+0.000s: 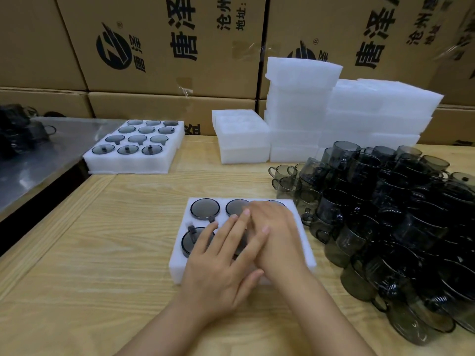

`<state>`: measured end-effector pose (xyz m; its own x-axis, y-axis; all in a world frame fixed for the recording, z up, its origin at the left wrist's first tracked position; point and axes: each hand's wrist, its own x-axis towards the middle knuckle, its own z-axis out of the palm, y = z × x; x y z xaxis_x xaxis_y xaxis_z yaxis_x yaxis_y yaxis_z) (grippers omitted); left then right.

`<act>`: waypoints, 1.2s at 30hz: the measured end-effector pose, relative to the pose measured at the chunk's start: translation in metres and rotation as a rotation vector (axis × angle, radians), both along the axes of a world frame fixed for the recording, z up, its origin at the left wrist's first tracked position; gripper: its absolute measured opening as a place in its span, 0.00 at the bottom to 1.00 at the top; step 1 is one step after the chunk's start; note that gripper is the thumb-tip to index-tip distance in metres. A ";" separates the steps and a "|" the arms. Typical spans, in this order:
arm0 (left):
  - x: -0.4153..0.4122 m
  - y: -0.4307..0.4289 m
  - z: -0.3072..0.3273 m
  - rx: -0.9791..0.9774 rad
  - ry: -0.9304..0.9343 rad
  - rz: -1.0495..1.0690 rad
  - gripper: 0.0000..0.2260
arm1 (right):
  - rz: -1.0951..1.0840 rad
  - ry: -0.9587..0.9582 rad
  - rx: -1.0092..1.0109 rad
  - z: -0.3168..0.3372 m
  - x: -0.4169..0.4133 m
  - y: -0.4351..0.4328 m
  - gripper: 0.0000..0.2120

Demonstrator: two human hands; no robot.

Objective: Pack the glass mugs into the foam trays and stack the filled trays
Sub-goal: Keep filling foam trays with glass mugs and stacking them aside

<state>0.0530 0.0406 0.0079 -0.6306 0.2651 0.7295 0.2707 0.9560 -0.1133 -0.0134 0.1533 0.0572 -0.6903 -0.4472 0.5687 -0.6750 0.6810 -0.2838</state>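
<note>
Both hands are flat on the foam tray (180, 268) on the worktop (115, 253). Left hand (221, 265): fingers (231, 232) straight, slightly apart, lying on the mugs (204, 208) seated rim-up in the pockets and gripping nothing. Right hand (280, 237): fingers straight and close together, overlapping the left fingertips, also clamped on nothing. The tray sits directly under both sets of fingers, its long axis left-right across them. The three far pockets and the near-left pocket hold mugs. The rest is hidden under the hands, so I can't tell whether it is full.

The pile of loose mugs (390, 206) lies just right of the right fingers, so the right hand is nearer if a pocket needs filling. The filled tray (133, 160) is well ahead and left of the left fingers, so the left hand is nearer. Judgement: this looks like the press-down step, and stacking would need both hands on the tray's short ends. The stack of empty trays (298, 106) stands far ahead of the right fingers.
</note>
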 end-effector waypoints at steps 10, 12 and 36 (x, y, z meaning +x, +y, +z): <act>-0.004 -0.001 0.001 0.058 0.038 0.104 0.19 | -0.812 -0.157 0.524 0.035 -0.041 0.070 0.08; -0.003 -0.003 0.003 0.137 0.046 0.068 0.19 | -0.788 -0.145 0.535 0.033 -0.046 0.070 0.05; -0.047 0.039 0.037 0.906 -0.342 -0.133 0.32 | 0.339 -0.442 -0.675 0.012 -0.017 0.049 0.08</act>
